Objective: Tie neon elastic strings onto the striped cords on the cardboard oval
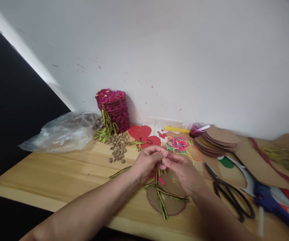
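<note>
My left hand [148,162] and my right hand [182,169] meet fingertip to fingertip above the table. Thumbs and forefingers are pinched on something too small and covered to make out. Just under them, strands of green-and-black yarn [157,187] lie crossed on a round cardboard disc [176,206] with a dark edge. A bright pink bit of cord [161,180] shows beside the yarn. More of the same yarn [119,172] sticks out behind my left wrist. A tangle of neon elastic cord [178,144] sits just beyond my right hand.
A magenta woven cylinder [114,112] with a tassel [106,125] stands near the wall, beside pistachio-like shells [118,147] and a plastic bag [64,132]. Red paper hearts [140,132] lie at the back. Stacked cardboard discs [219,137], black scissors [231,192] and a blue-handled tool [267,197] occupy the right.
</note>
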### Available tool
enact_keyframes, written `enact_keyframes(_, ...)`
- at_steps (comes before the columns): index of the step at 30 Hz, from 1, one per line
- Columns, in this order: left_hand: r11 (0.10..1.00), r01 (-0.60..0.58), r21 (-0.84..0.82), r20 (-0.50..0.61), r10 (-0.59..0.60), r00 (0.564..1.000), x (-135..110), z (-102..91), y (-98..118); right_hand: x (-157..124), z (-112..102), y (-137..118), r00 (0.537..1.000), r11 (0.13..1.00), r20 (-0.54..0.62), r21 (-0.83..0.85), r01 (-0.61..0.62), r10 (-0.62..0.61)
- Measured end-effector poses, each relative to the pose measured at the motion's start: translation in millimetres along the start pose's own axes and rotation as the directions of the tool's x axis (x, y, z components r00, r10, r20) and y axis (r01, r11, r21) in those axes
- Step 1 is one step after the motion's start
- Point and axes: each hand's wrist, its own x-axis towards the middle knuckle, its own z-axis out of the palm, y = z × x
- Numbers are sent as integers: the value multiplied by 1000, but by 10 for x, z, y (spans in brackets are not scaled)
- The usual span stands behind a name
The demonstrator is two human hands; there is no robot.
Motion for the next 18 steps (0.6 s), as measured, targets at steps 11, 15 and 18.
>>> enact_keyframes(11, 978, -135, 159, -5, 138, 990, 46, -68, 115, 6, -2, 8, 999, 962, -41, -273, 23, -35)
enact_keyframes(15, 989, -113, 93, 15, 112, 994, 46, -62, 141, -3, 32, 21, 999, 945, -40, -327, 12, -26)
enact_keyframes(18, 997, -67, 37, 44, 66, 997, 29, -37, 134, 0, 38, 8, 997, 931, -26, -359, 64, -78)
